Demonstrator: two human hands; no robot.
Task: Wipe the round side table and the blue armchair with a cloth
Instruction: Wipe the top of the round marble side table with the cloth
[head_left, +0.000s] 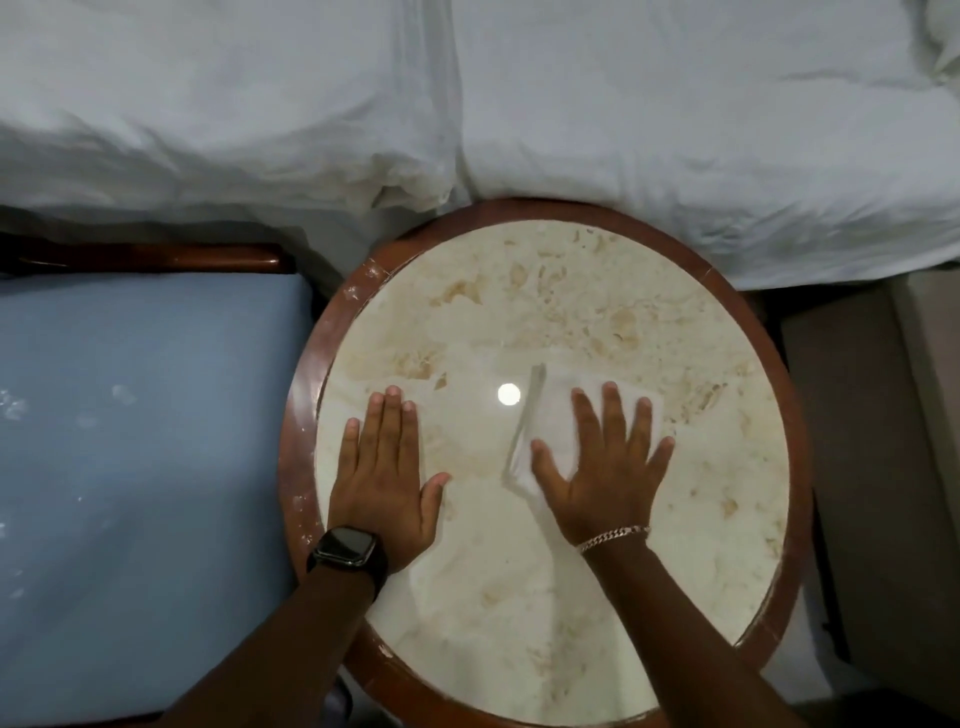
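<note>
right hand (605, 467) flat, fingers spread, pressing white cloth (540, 415) on round side table (519, 312) centre. left hand (387, 478) flat, empty, bracing. blue armchair (145, 415) left, dusty. risk: loose cloth corner bunches, leaving streaks.

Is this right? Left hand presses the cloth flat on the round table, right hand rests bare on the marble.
Hands are swapped. The head view shows the right hand pressing the cloth flat on the table; the left hand rests bare on the marble.
</note>
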